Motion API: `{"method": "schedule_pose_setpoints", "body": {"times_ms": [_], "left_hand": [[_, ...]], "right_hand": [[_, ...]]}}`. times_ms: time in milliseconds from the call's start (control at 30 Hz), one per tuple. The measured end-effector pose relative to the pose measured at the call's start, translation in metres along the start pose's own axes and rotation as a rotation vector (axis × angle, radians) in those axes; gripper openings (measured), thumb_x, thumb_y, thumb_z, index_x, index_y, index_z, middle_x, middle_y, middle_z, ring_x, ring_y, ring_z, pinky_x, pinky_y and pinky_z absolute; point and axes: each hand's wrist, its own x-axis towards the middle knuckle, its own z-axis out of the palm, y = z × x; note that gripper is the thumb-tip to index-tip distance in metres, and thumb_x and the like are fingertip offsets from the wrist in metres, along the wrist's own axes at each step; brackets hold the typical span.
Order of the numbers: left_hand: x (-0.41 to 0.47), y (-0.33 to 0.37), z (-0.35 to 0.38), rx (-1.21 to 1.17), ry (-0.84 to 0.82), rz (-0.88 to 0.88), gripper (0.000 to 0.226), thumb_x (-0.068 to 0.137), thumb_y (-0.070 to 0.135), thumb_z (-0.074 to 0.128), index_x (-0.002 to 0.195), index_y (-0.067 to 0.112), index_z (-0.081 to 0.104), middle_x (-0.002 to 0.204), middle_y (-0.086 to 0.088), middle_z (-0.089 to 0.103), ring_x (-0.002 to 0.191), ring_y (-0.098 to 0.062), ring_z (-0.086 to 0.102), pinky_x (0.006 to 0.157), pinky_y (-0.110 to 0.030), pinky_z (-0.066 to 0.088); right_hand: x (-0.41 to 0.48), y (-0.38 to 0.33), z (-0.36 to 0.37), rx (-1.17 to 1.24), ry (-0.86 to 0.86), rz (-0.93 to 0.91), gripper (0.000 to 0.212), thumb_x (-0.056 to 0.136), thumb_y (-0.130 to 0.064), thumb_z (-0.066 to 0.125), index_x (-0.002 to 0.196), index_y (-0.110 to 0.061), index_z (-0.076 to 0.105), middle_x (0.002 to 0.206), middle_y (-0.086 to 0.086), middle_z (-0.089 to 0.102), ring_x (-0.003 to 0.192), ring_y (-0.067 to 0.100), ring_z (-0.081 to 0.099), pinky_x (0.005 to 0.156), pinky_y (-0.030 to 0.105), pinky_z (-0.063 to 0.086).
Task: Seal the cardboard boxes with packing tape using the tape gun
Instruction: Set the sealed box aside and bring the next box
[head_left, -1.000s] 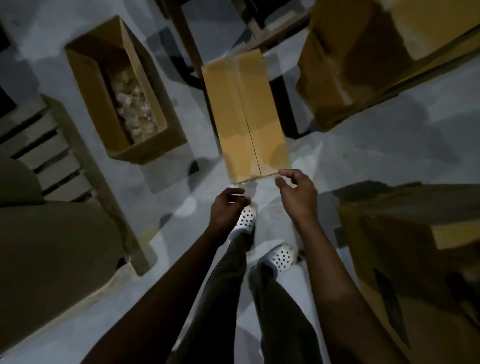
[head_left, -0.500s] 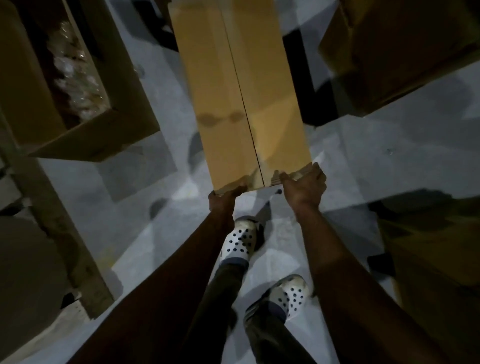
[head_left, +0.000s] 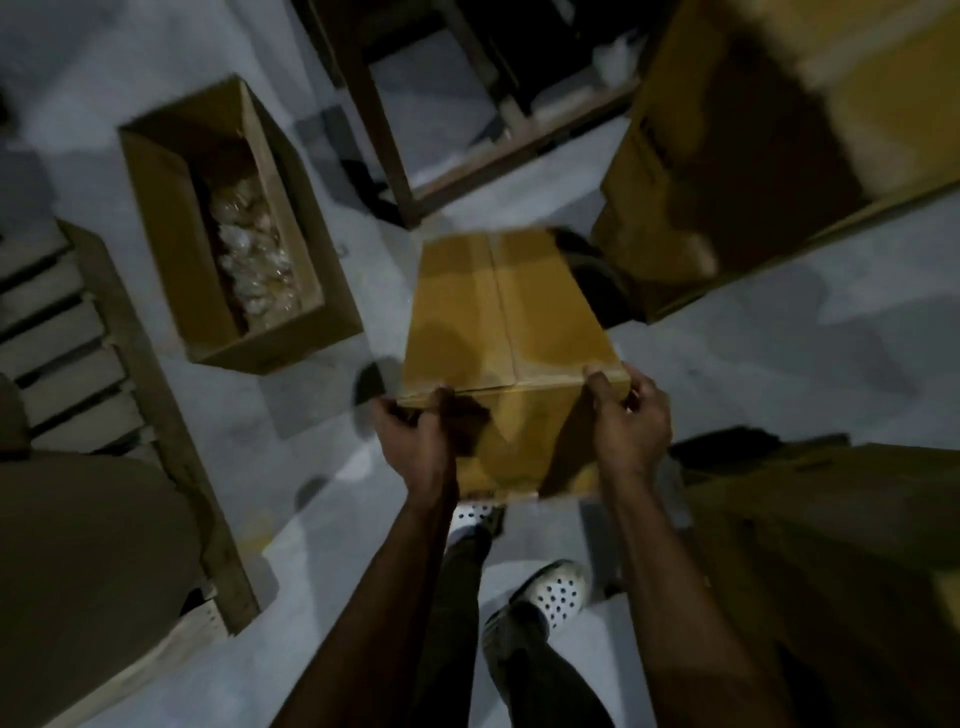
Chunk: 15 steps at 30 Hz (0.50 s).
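Plainly both hands are taken up with one box; the left hand (head_left: 415, 436) grips its near left corner and the right hand (head_left: 628, 421) grips its near right corner, fingers curled round the sides and the right thumb lying on the top edge; neither hand has anything to spare for a tool.

The closed cardboard box (head_left: 509, 332) stretches away from the grip, its near end face turned up toward the camera and overlapping a white shoe (head_left: 556, 592) below; it looks lifted or tipped off the floor (head_left: 779, 364), though blur hides how the far end sits. Its two top flaps meet at a centre seam (head_left: 501, 312) running straight out from between the hands; whether that seam carries tape is too dim to tell.

I judge this to be the carrying or positioning step, ahead of any taping; no tape gun shows anywhere in view. The next move calls for setting the box down flat with the seam uppermost, freeing one hand and finding the gun.

Farther out, an open box (head_left: 171, 234) holding pale wrapped goods stands to the left, with wooden slats (head_left: 62, 332) beyond it; a wooden frame (head_left: 395, 130) stands past the far end; large cartons (head_left: 727, 156) crowd the right.
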Motion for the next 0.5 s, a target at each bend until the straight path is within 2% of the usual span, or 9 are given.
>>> {"method": "schedule_pose_setpoints", "body": {"times_ms": [67,167,267,367,500], "left_hand": [[-0.036,0.054,-0.023,0.017,0.107,0.041,0.041,0.080,0.037,0.074,0.101,0.014,0.046,0.093,0.000,0.056,0.088,-0.025,0.059,0.091,-0.048,0.052],[-0.098,0.124,-0.070,0.085,0.170,0.077,0.048,0.071,0.053,0.066,0.093,0.018,0.044,0.093,-0.001,0.057,0.088,-0.029,0.058,0.096,-0.060,0.045],[-0.154,0.178,-0.119,0.179,0.180,0.133,0.051,0.075,0.055,0.067,0.100,0.016,0.048,0.108,-0.007,0.061,0.103,-0.031,0.059,0.100,-0.056,0.041],[-0.200,0.214,-0.163,0.173,0.121,0.213,0.063,0.069,0.067,0.055,0.108,0.019,0.045,0.114,-0.007,0.062,0.112,-0.033,0.058,0.102,-0.054,0.037],[-0.252,0.255,-0.214,0.083,0.056,0.352,0.053,0.070,0.063,0.061,0.103,0.031,0.035,0.113,0.005,0.056,0.114,-0.028,0.056,0.104,-0.052,0.034]], "right_hand": [[-0.041,-0.051,-0.031,0.049,0.043,-0.037,0.040,0.087,-0.040,0.080,0.121,-0.020,0.071,0.122,-0.001,0.064,0.109,0.018,0.061,0.098,0.039,0.053],[-0.100,-0.119,-0.087,0.014,0.116,-0.028,0.038,0.086,-0.041,0.079,0.115,-0.018,0.073,0.121,0.002,0.066,0.111,0.024,0.061,0.096,0.038,0.050],[-0.156,-0.163,-0.142,0.037,0.154,-0.010,0.035,0.086,-0.042,0.077,0.110,-0.018,0.070,0.121,0.003,0.063,0.110,0.027,0.061,0.099,0.044,0.050],[-0.211,-0.191,-0.185,0.064,0.186,-0.027,0.040,0.088,-0.046,0.072,0.113,-0.017,0.061,0.122,0.003,0.055,0.108,0.029,0.058,0.098,0.052,0.049],[-0.279,-0.221,-0.230,0.126,0.282,-0.048,0.052,0.085,-0.054,0.074,0.119,-0.021,0.053,0.121,-0.001,0.046,0.099,0.021,0.051,0.083,0.044,0.047]]}}
